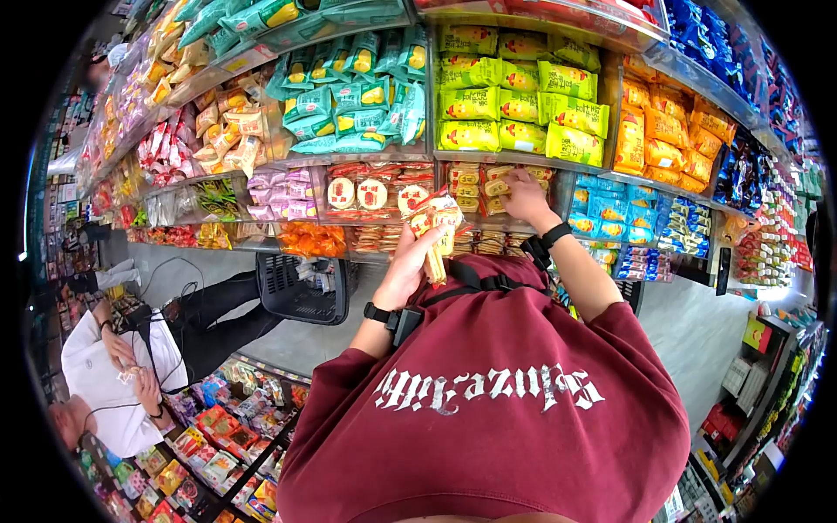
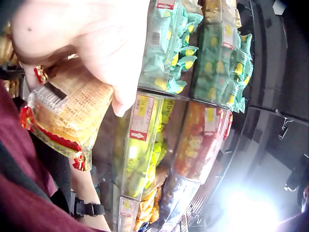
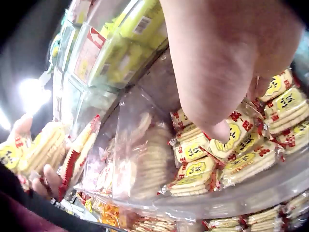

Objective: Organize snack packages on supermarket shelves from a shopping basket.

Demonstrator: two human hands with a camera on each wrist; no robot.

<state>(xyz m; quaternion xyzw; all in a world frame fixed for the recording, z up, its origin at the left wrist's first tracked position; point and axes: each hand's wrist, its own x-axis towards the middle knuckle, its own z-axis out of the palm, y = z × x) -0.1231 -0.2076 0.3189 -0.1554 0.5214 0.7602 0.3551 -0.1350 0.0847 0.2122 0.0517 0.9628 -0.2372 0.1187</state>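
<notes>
My left hand (image 1: 404, 261) grips wrapped rice cracker packets (image 1: 441, 228) in front of my chest. In the left wrist view, one held packet (image 2: 72, 99) shows a barcode and a red crimped end. My right hand (image 1: 526, 199) reaches down into a clear bin (image 3: 246, 186) of cracker packets with yellow labels and red print. Its thumb lies on one cracker packet (image 3: 234, 135), and its other fingers curl down behind, partly hidden. More rice cracker packets (image 3: 194, 174) lie stacked beside the thumb.
Left of this bin are round cracker packets (image 1: 373, 193); blue packets (image 1: 610, 209) are to its right. Green packets (image 1: 567, 113) fill the bin above. A black basket (image 1: 301, 292) is at lower left, near a person in a white shirt (image 1: 113, 375).
</notes>
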